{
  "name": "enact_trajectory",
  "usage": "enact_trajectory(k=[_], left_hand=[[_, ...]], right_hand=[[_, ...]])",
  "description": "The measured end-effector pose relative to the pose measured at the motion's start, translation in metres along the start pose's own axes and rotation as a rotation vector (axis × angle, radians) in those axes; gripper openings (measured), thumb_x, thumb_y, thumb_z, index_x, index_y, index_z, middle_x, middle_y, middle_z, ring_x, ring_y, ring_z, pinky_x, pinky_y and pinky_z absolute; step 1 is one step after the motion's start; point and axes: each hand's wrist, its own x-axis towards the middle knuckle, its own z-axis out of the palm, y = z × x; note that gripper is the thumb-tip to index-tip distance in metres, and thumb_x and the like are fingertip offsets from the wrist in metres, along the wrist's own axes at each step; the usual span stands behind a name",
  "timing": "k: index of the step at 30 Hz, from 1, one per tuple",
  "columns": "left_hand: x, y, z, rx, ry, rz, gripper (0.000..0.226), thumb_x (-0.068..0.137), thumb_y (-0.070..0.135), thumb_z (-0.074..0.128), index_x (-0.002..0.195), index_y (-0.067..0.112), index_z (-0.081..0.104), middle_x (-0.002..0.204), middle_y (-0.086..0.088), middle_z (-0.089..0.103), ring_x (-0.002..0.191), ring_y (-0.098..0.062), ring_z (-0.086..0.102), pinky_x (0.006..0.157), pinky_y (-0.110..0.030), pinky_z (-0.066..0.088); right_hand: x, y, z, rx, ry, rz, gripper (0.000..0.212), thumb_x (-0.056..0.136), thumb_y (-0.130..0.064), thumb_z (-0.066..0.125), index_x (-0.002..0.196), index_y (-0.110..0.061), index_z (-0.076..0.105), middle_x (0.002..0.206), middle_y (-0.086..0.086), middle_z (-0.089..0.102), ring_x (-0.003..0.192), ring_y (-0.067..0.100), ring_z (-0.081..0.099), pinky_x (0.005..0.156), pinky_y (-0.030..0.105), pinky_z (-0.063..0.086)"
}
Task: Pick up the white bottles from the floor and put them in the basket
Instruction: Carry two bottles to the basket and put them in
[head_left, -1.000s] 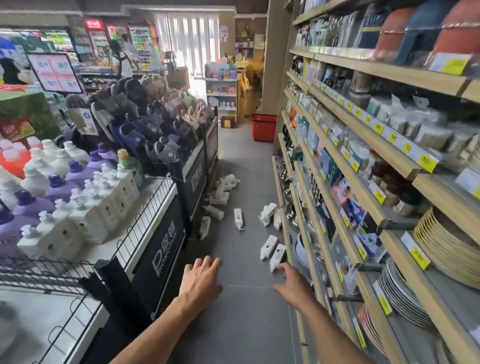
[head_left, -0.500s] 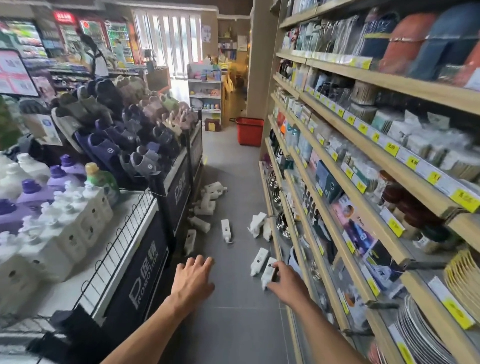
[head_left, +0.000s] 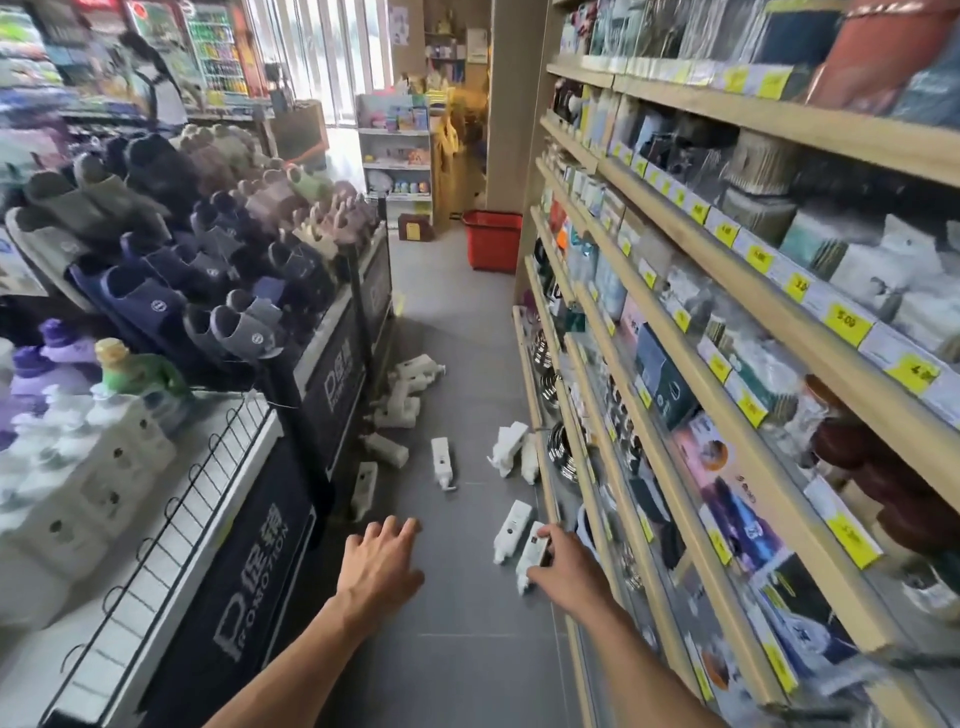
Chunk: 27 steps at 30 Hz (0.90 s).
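— Where were our hands?

— Our right hand (head_left: 563, 566) had thumb and fingers curled round the nearest white bottle (head_left: 529, 553), which lay on the floor (head_left: 467, 649) at the foot of the shelving (head_left: 779, 117). Our left hand (head_left: 382, 558) hung spread and relaxed above the floor, holding nothing.

— And beyond them?

— A second bottle (head_left: 511, 530) lay just beside the first, and other white bottles (head_left: 442, 460) were scattered up the aisle. The red basket (head_left: 492, 239) stood at the far end, well apart.

Bright, even interior; windows (head_left: 317, 52) far beyond the right grip (head_left: 571, 571) overexposed. Shelves (head_left: 769, 270) right of it motion-blurred; edges bowed.
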Motion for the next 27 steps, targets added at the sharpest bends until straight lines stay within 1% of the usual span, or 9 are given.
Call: enact_trajectory(k=[6, 11, 14, 18, 21, 22, 23, 24, 27], left_hand=[[0.060, 0.013, -0.013, -0.017, 0.022, -0.038, 0.064, 0.083, 0.045, 0.062, 0.140, 0.034, 0.036, 0.134, 0.001, 0.050, 0.126, -0.026, 0.048, 0.100, -0.043, 0.041], [0.107, 0.024, -0.018, -0.013, 0.017, -0.032, 0.069, 0.085, 0.045, 0.060, 0.146, 0.034, 0.030, 0.137, 0.000, 0.048, 0.129, -0.027, 0.046, 0.102, -0.043, 0.039], [0.139, 0.022, -0.022, -0.010, 0.006, -0.035, 0.070, 0.085, 0.046, 0.059, 0.147, 0.034, 0.029, 0.137, 0.001, 0.048, 0.131, -0.025, 0.044, 0.102, -0.042, 0.038], [0.190, 0.011, -0.025, -0.016, -0.022, -0.020, 0.071, 0.086, 0.046, 0.060, 0.149, 0.035, 0.028, 0.140, 0.001, 0.046, 0.132, -0.025, 0.043, 0.104, -0.043, 0.038], [0.243, -0.001, -0.038, -0.002, 0.009, 0.012, 0.071, 0.086, 0.046, 0.061, 0.149, 0.035, 0.029, 0.142, 0.001, 0.046, 0.133, -0.026, 0.044, 0.105, -0.044, 0.038], [0.246, -0.001, -0.043, -0.007, -0.012, -0.006, 0.072, 0.086, 0.046, 0.061, 0.149, 0.034, 0.028, 0.142, 0.000, 0.046, 0.133, -0.026, 0.044, 0.105, -0.044, 0.038], [0.281, -0.012, -0.049, -0.025, -0.006, 0.023, 0.073, 0.087, 0.046, 0.061, 0.151, 0.033, 0.027, 0.143, 0.000, 0.045, 0.133, -0.026, 0.044, 0.106, -0.044, 0.038], [0.309, -0.020, -0.053, -0.008, -0.026, 0.029, 0.074, 0.088, 0.046, 0.060, 0.152, 0.033, 0.026, 0.145, 0.000, 0.044, 0.134, -0.026, 0.043, 0.107, -0.044, 0.037], [0.316, -0.020, -0.046, -0.011, -0.088, 0.038, 0.075, 0.088, 0.047, 0.060, 0.153, 0.032, 0.026, 0.146, 0.000, 0.042, 0.135, -0.026, 0.042, 0.107, -0.043, 0.037]], right_hand=[[0.068, 0.005, -0.017, -0.036, -0.024, -0.009, 0.051, 0.085, -0.026, 0.070, 0.133, -0.025, 0.053, 0.131, 0.002, 0.060, 0.112, 0.024, 0.062, 0.087, 0.032, 0.051], [0.121, 0.002, -0.028, -0.016, -0.045, -0.011, 0.048, 0.079, -0.027, 0.070, 0.124, -0.029, 0.053, 0.129, -0.003, 0.062, 0.114, 0.020, 0.061, 0.088, 0.036, 0.054], [0.157, -0.002, -0.032, -0.011, -0.053, -0.016, 0.050, 0.079, -0.028, 0.069, 0.126, -0.031, 0.053, 0.129, -0.004, 0.060, 0.111, 0.018, 0.062, 0.088, 0.039, 0.055], [0.200, -0.009, -0.035, -0.034, -0.034, -0.006, 0.053, 0.083, -0.027, 0.070, 0.132, -0.030, 0.052, 0.135, -0.003, 0.056, 0.114, 0.020, 0.060, 0.090, 0.038, 0.055], [0.238, -0.021, -0.046, -0.051, -0.006, 0.007, 0.054, 0.085, -0.027, 0.072, 0.135, -0.028, 0.051, 0.136, -0.003, 0.055, 0.107, 0.018, 0.063, 0.084, 0.032, 0.053], [0.236, -0.023, -0.046, -0.039, -0.010, 0.010, 0.053, 0.085, -0.028, 0.072, 0.134, -0.028, 0.051, 0.135, -0.003, 0.056, 0.104, 0.018, 0.064, 0.082, 0.031, 0.053], [0.263, -0.031, -0.043, -0.026, 0.016, 0.029, 0.054, 0.084, -0.029, 0.073, 0.133, -0.029, 0.051, 0.135, -0.002, 0.056, 0.104, 0.018, 0.064, 0.082, 0.031, 0.053], [0.283, -0.038, -0.038, -0.033, 0.026, 0.060, 0.055, 0.084, -0.029, 0.073, 0.134, -0.030, 0.051, 0.135, -0.002, 0.056, 0.107, 0.018, 0.064, 0.085, 0.032, 0.054], [0.273, -0.036, -0.027, -0.053, -0.052, 0.135, 0.058, 0.084, -0.033, 0.072, 0.137, -0.033, 0.048, 0.135, -0.002, 0.057, 0.113, 0.018, 0.062, 0.092, 0.035, 0.053]])
